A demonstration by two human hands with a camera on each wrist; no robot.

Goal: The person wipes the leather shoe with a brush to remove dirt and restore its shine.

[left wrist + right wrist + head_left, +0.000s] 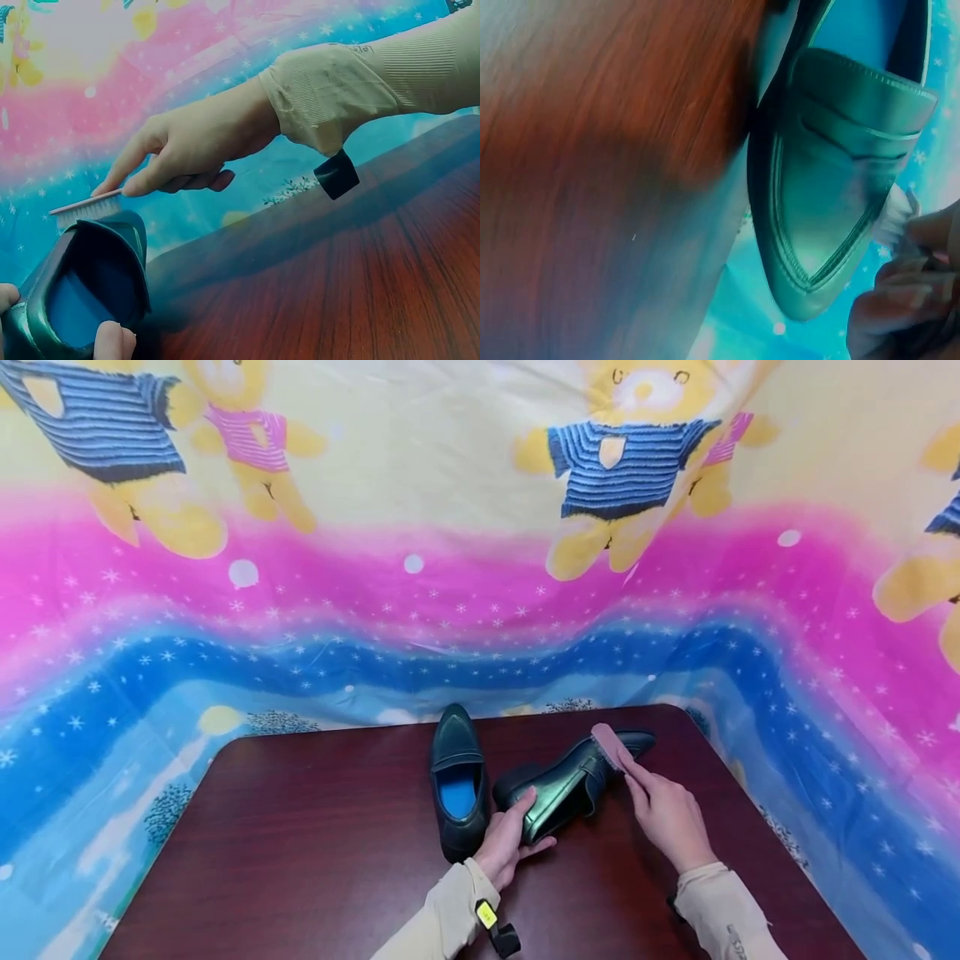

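Note:
A dark leather loafer [555,789] is tilted on its side over the table, its toe toward the back right. My left hand [508,843] grips it at the heel, thumb on the outside and fingers at the opening. In my right hand [671,814] is a small pink brush [611,747], pinched between thumb and fingers. Its pale bristles [90,211] meet the upper near the loafer's tongue in the left wrist view. The right wrist view shows the loafer's stitched toe [817,232] with the brush at its side edge.
The matching loafer [456,785], with a blue insole, stands upright just left of my left hand, toe toward the back. Both shoes are on a dark red wooden table [322,827]. A curtain [450,593] printed with bears surrounds the table's back and sides.

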